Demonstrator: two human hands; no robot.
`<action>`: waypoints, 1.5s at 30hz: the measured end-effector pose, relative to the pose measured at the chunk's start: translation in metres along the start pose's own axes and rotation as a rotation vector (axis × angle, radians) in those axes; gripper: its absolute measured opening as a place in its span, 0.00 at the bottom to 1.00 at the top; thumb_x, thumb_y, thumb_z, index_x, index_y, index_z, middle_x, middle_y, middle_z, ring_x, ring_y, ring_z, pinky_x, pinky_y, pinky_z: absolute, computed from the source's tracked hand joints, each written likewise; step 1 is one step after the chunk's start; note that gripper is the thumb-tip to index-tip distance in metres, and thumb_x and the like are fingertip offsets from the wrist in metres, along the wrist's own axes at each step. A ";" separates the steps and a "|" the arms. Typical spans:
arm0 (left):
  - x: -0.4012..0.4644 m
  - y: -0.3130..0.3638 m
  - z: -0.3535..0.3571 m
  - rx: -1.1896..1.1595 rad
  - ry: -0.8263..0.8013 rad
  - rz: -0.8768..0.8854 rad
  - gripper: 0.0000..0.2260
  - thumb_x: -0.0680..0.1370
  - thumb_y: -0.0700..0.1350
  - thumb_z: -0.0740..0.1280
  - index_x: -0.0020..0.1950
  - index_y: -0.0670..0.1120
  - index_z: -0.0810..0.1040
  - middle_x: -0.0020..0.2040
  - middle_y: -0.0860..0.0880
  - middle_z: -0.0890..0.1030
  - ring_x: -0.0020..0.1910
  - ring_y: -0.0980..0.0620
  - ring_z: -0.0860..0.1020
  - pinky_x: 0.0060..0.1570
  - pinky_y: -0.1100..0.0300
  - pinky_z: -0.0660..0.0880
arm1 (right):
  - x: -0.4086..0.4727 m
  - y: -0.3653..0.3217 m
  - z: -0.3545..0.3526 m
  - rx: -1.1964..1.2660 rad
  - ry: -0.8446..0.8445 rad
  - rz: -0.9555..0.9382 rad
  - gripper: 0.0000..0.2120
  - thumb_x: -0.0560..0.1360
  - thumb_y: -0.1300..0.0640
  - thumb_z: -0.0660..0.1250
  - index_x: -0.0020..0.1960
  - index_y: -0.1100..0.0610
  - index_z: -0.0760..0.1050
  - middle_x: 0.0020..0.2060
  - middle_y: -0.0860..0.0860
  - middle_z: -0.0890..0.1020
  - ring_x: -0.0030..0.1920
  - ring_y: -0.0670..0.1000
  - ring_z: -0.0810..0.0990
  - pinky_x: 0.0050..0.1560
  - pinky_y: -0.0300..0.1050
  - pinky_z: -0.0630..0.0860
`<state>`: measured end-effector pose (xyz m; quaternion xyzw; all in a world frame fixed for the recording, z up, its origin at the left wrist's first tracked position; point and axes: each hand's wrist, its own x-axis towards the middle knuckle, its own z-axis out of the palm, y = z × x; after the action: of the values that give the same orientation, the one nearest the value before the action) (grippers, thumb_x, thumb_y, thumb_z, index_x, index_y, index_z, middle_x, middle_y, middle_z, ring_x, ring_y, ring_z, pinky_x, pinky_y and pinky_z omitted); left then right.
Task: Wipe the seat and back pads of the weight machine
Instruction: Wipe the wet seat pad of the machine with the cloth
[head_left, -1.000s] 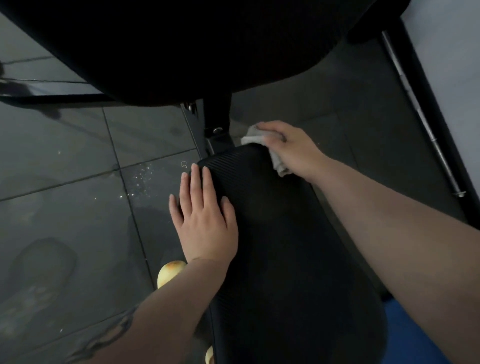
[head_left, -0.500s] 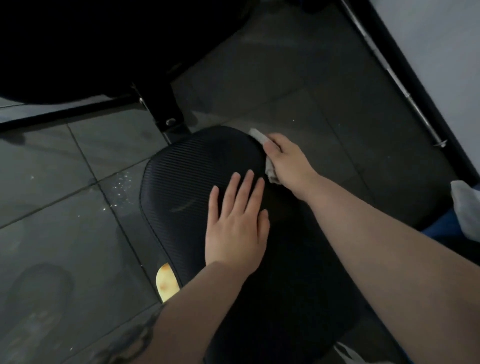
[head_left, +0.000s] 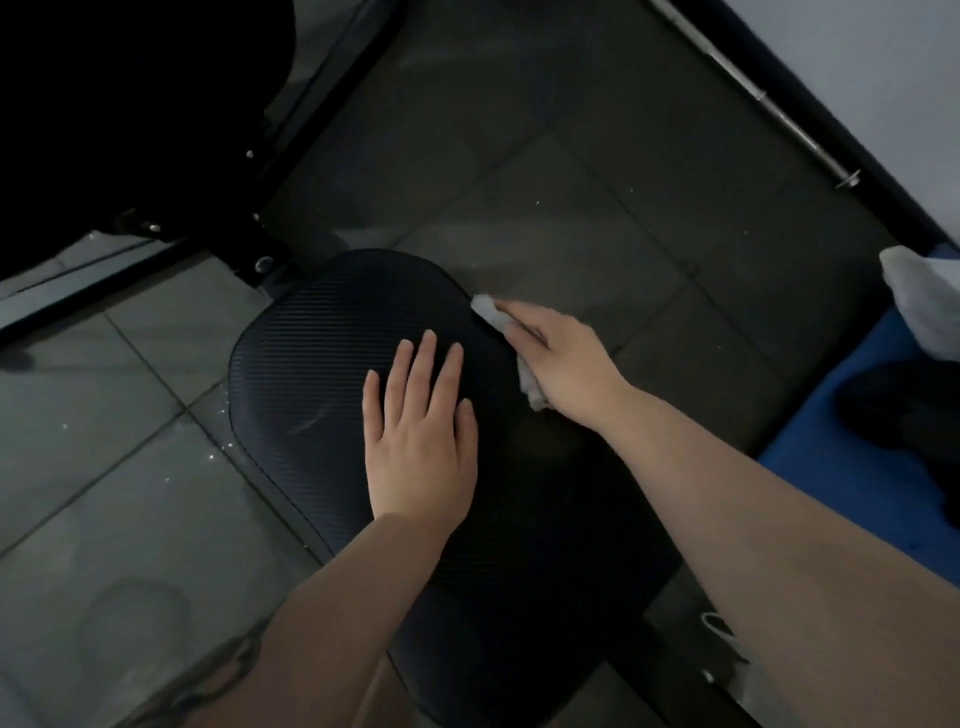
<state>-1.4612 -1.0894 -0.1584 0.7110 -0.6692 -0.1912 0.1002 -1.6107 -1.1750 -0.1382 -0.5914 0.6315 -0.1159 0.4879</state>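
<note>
- Far left we see grey floor tiles (head_left: 104, 499) with pale specks scattered near the pad's left edge.
- Top left we note a big black pad (head_left: 104, 104), very dark, detail hard to make out; a black frame post (head_left: 249, 223) with bolts runs down from it to the seat's far end.
- Centre we have the black seat pad (head_left: 311, 353), ribbed surface, rounded far end, running toward us and widening at the bottom of the view.
- Our left hand (head_left: 421, 441) lies flat on the seat pad, fingers straight and slightly spread, palm down, gripping nothing.
- Just right of it, our right hand (head_left: 561, 369) sits at the pad's right edge, fingers curled round a pale grey cloth (head_left: 491, 312); cloth pokes out past the fingertips and again under the palm, touching the pad's right rim.
- The two hands are near each other, not touching.
- Right of that we see darker floor tiles, then a metal bar (head_left: 769, 104) lying along a black skirting at the base of a pale wall (head_left: 883, 78).
- Far right we note a blue mat (head_left: 831, 467) with a whitish bundle (head_left: 919, 301) and a dark object on it; we cannot tell what either is.
</note>
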 end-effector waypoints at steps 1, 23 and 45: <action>-0.005 0.003 -0.001 -0.023 -0.003 0.019 0.22 0.81 0.49 0.52 0.75 0.51 0.61 0.77 0.50 0.59 0.77 0.51 0.52 0.75 0.48 0.47 | -0.016 0.010 -0.007 -0.007 0.017 0.000 0.16 0.82 0.52 0.57 0.69 0.46 0.71 0.38 0.43 0.83 0.39 0.39 0.80 0.45 0.33 0.73; -0.047 0.023 0.009 0.023 -0.068 0.116 0.23 0.80 0.50 0.52 0.76 0.51 0.60 0.77 0.51 0.59 0.77 0.51 0.52 0.75 0.48 0.46 | -0.088 0.058 -0.011 -0.075 0.442 0.215 0.13 0.82 0.52 0.58 0.59 0.52 0.78 0.56 0.46 0.79 0.53 0.42 0.76 0.49 0.27 0.66; -0.050 0.016 0.016 0.007 -0.040 0.163 0.22 0.82 0.50 0.50 0.77 0.50 0.57 0.78 0.49 0.57 0.78 0.49 0.50 0.76 0.47 0.45 | -0.159 0.061 0.052 0.250 1.013 0.573 0.16 0.83 0.53 0.53 0.68 0.51 0.72 0.61 0.48 0.77 0.62 0.46 0.74 0.60 0.35 0.68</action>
<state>-1.4837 -1.0393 -0.1599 0.6507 -0.7273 -0.1942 0.0995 -1.6377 -0.9995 -0.1318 -0.2065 0.9016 -0.3209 0.2036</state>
